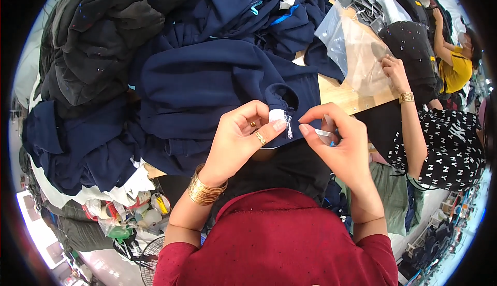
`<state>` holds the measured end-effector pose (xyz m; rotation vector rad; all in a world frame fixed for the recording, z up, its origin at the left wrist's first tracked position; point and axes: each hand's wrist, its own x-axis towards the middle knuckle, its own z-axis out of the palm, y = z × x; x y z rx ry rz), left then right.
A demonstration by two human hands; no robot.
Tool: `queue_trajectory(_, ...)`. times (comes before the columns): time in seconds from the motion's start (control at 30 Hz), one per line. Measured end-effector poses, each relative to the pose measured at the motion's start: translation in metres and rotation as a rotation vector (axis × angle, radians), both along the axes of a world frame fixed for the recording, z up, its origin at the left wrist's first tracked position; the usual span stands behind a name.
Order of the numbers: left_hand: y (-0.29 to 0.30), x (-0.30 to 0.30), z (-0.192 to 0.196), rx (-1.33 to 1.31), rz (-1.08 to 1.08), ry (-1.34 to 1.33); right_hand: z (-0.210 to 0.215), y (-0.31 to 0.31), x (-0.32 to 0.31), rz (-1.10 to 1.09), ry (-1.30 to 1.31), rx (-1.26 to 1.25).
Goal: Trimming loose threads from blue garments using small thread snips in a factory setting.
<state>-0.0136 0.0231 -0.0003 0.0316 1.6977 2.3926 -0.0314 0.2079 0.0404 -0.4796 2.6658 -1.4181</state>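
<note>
A dark navy garment lies spread over the table in front of me. Between the thumb and fingers of my left hand is its cuff-like end, where a white label shows. Pale loose threads hang from the edge beside the label. Just right of these threads is my right hand, its thumb and forefinger tips close together. A small silvery tool with a blue spot is tucked in that hand, mostly hidden by the fingers, so its exact kind is unclear.
Black garments are heaped at the far left, with more navy garments behind. On the right, a co-worker's hand handles a clear plastic bag on the wooden table. Bagged small items hang at the lower left.
</note>
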Motion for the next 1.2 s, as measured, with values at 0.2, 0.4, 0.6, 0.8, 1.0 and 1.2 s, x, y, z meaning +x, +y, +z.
queue_trajectory(0.2,0.000,0.001,0.001,-0.023,-0.015,-0.012,-0.012,-0.012,0.003,-0.051,-0.165,-0.172)
queue_trajectory(0.4,0.000,0.004,0.001,-0.008,-0.011,-0.004,-0.014,-0.010,0.006,-0.041,-0.188,-0.165)
queue_trajectory(0.6,0.001,0.005,0.001,-0.004,-0.021,-0.007,-0.014,-0.008,0.007,-0.042,-0.188,-0.162)
queue_trajectory(0.8,0.000,0.005,-0.001,-0.032,-0.002,0.011,-0.016,-0.008,0.007,-0.035,-0.184,-0.138)
queue_trajectory(1.0,-0.001,0.005,-0.006,-0.073,0.054,-0.012,-0.020,-0.008,0.008,-0.088,-0.245,-0.306)
queue_trajectory(1.2,-0.001,0.005,-0.008,-0.024,0.078,-0.067,-0.021,-0.005,0.008,-0.094,-0.333,-0.305)
